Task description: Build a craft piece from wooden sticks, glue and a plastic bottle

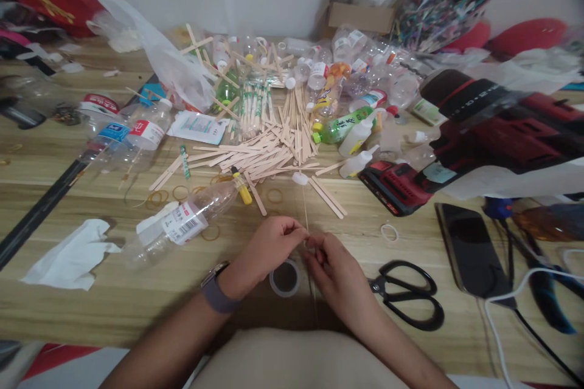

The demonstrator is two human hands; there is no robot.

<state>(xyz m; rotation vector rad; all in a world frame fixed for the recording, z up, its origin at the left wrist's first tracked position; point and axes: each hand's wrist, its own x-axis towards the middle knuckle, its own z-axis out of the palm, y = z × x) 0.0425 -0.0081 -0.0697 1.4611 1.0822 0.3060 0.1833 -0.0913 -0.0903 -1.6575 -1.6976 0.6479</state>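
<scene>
My left hand (276,246) and my right hand (335,264) meet low in the middle of the view, thumbs and fingers pinched together. Between the fingertips runs a thin pale stick (305,213), pointing away from me. A small pale bit shows at the fingertips, too small to name. Just beyond the stick's far end sits a small white cap (300,178). Under my wrists lies a round clear lid or cup (285,278) with a pale rim. Black-handled scissors (406,293) lie beside my right hand, their blades partly hidden by it.
Wooden craft sticks (260,149) are heaped ahead, with many plastic bottles (335,88) behind. A clear bottle (182,222) lies left, near a white tissue (73,255). A red cordless drill (483,127) and phone (474,252) occupy the right. Rubber bands (157,197) are scattered left.
</scene>
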